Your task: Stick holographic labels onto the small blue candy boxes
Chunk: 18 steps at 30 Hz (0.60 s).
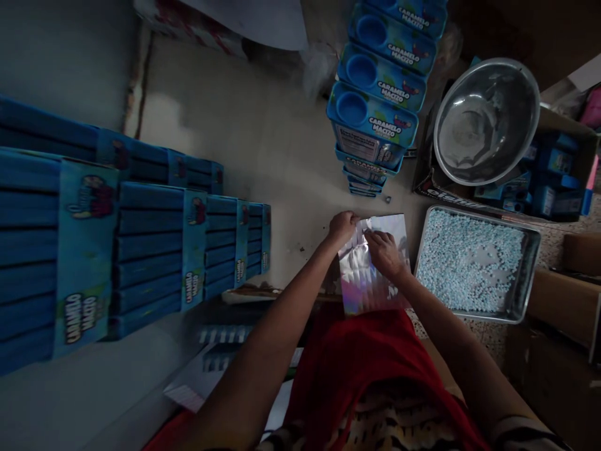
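A shiny silver foil sheet (355,280) with pinkish reflections and crease-like ridges lies at the near edge of the work surface, in front of my red apron. My left hand (342,228) is closed on its upper left corner. Over the upper middle of the sheet, my right hand (385,252) has its fingers bent and pressed together against the foil; whether a small thing is under them is hidden. Just beyond my hands stands a row of blue candy boxes (373,116) marked "Caramelo Macizo".
At right, a metal tray (516,316) holds many small pale blue pellets. Above it, a metal bowl (488,122) rests on a carton (462,202) with blue boxes inside. Stacked blue packs (87,250) line the left. Cardboard boxes (563,307) stand at far right.
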Each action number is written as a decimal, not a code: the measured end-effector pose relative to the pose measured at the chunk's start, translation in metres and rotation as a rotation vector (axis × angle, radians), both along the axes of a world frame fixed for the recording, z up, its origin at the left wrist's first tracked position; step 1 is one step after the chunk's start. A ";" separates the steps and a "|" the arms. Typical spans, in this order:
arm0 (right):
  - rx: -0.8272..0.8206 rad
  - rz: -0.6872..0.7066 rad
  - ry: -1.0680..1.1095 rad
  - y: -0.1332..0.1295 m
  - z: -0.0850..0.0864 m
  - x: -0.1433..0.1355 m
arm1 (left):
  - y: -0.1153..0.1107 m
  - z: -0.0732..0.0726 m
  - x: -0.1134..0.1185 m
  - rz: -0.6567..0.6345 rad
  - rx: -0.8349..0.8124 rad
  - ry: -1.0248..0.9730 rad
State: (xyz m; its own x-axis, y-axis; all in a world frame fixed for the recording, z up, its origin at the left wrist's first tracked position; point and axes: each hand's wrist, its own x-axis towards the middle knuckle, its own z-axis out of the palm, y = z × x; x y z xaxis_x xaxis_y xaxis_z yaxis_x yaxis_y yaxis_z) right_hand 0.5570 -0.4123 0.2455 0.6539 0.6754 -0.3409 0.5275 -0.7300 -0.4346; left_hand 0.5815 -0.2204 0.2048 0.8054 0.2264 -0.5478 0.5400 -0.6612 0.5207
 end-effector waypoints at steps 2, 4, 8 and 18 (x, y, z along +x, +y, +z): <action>-0.029 -0.067 0.028 -0.003 0.013 -0.006 | 0.001 0.004 0.001 -0.015 0.010 0.006; -0.042 -0.147 0.002 -0.005 0.025 -0.007 | 0.002 0.009 0.001 -0.029 0.004 0.003; 0.014 -0.114 -0.113 -0.001 0.037 0.007 | 0.000 0.019 -0.004 -0.077 -0.059 -0.043; 0.043 0.081 -0.097 0.007 0.006 0.018 | 0.001 0.022 -0.017 -0.105 0.043 -0.059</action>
